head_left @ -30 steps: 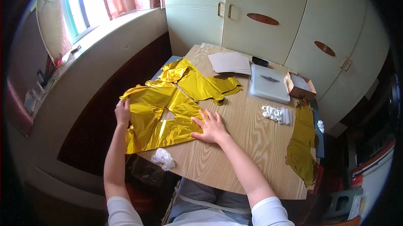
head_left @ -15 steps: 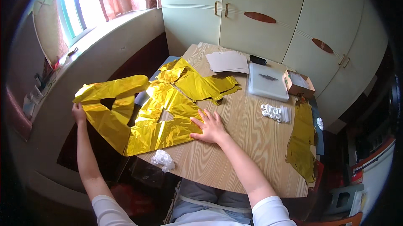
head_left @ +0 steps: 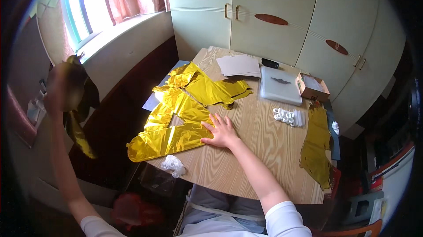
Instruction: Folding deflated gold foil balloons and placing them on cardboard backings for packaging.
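Observation:
A deflated gold foil balloon (head_left: 180, 135) with a small cut-out in its middle lies flat at the table's near left. My right hand (head_left: 220, 132) presses on its right end, fingers spread, palm down. At the far left, off the table and below the window, my left hand (head_left: 54, 94) is raised and smeared by motion. It grips another gold foil balloon (head_left: 84, 89), which hangs down crumpled and looks dark against the light. Behind the flat balloon lies one more gold foil piece (head_left: 211, 89), partly folded. A crumpled white wad (head_left: 173, 165) sits at the near table edge.
Across the wooden table (head_left: 255, 166) are grey-white sheets (head_left: 239, 65), a black object (head_left: 270, 63), a clear plastic case (head_left: 281, 86), a small cardboard box (head_left: 313, 88), white ribbon rolls (head_left: 284, 117) and a long gold foil piece (head_left: 316, 144). White cabinets stand behind.
My left hand has swung up and left, lifting one foil balloon off the table and away from the flat one. My right hand has stayed in place on the flat balloon.

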### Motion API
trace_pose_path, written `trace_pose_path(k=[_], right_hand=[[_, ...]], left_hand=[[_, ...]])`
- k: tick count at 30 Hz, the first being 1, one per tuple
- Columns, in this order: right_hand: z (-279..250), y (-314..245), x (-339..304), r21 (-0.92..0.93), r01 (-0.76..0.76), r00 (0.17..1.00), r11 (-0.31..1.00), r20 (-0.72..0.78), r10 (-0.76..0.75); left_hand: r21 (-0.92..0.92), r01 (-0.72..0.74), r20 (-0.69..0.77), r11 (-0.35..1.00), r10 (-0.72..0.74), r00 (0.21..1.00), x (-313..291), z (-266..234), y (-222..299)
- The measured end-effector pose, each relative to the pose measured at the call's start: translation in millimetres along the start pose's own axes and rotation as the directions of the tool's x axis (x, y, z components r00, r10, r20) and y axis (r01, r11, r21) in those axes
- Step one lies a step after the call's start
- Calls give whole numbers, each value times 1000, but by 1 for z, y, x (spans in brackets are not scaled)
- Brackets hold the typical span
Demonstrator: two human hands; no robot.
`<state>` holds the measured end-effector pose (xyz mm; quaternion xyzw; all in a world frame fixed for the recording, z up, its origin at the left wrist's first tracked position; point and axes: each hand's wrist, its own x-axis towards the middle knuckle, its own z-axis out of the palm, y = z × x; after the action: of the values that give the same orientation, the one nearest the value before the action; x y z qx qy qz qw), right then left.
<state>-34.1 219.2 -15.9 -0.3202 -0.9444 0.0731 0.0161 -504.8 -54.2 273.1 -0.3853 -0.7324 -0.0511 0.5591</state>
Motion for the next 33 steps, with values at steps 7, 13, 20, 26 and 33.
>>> trace_pose_path(k=[7,13,20,26,33], right_hand=[[12,15,-13,354,222,871,908,-491,-22],[-42,-6,-51,389,540,605,746,-796,-23],[-100,49,-160,309,513,661,801,-738,-139],[-89,61,-256,725,252,791,641,-536,295],[-55,68,-307,806,-153,707,571,-315,633]], left_hand=[[-180,-570,-93,802,563,821,-3,-163,201],[-457,-831,-443,315,730,521,-49,-281,264],[-680,-727,-691,93,249,679,-6,-300,269],[-997,52,72,63,383,921,39,-230,309],[-921,390,260,-4,740,621,-24,-108,479]])
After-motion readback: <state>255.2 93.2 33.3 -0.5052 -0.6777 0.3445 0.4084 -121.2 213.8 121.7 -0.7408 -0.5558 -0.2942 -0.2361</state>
